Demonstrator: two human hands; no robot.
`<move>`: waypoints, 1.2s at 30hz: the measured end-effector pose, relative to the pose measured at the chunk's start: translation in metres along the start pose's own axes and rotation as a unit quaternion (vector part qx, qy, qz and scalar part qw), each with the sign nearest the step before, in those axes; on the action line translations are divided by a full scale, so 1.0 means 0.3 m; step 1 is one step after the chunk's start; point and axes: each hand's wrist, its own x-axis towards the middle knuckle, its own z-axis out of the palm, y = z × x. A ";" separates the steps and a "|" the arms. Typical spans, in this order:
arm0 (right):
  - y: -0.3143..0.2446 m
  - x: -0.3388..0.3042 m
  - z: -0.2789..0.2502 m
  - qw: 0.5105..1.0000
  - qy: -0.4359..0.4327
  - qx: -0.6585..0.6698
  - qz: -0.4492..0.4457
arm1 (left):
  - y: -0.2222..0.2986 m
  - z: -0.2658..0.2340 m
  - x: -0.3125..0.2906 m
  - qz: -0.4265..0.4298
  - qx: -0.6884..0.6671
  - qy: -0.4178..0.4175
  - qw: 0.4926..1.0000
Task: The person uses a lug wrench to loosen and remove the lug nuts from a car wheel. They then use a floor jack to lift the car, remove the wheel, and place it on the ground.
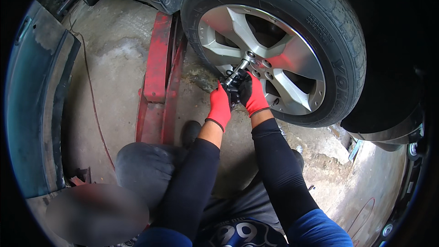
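A car wheel (292, 59) with a silver spoked rim and black tyre faces me at the upper right. A chrome socket extension (238, 70) runs from a lug nut position near the hub down to my hands. Red gloves with black palms cover both hands. My left hand (220, 105) is closed at the extension's near end. Just right of it, my right hand (254, 93) is closed around the same tool, close to the rim's lower spokes. The dark part between the gloves is mostly hidden, so its shape cannot be made out.
A red floor jack (158, 68) lies left of the wheel, reaching beneath the car. A blue-green car door panel (39, 96) stands at the far left, with a thin cable (93, 96) along the concrete. My bent knee (141, 164) is near the jack.
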 end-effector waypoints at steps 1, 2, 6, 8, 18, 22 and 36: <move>0.006 -0.001 0.000 0.989 0.038 -0.099 -0.106 | -0.016 0.016 -0.013 0.049 0.011 0.040 0.998; 0.001 -0.007 0.008 0.970 0.061 -0.186 -0.143 | -0.027 0.038 -0.030 0.100 0.023 0.079 0.992; 0.017 0.028 0.003 0.956 0.086 -0.232 -0.156 | -0.047 0.014 -0.028 0.146 0.095 0.010 0.985; 0.017 0.046 -0.044 0.997 0.028 -0.021 -0.064 | -0.034 0.053 -0.024 0.156 0.279 0.167 0.933; 0.031 0.025 -0.009 0.998 0.030 -0.012 -0.045 | -0.029 -0.010 0.007 0.103 0.112 0.084 0.985; -0.003 0.002 -0.008 0.960 0.075 -0.224 -0.149 | -0.067 0.047 -0.035 0.256 0.186 0.060 0.947; 0.020 0.045 -0.047 0.997 0.001 -0.031 -0.073 | -0.020 0.024 -0.030 0.124 0.213 0.111 0.963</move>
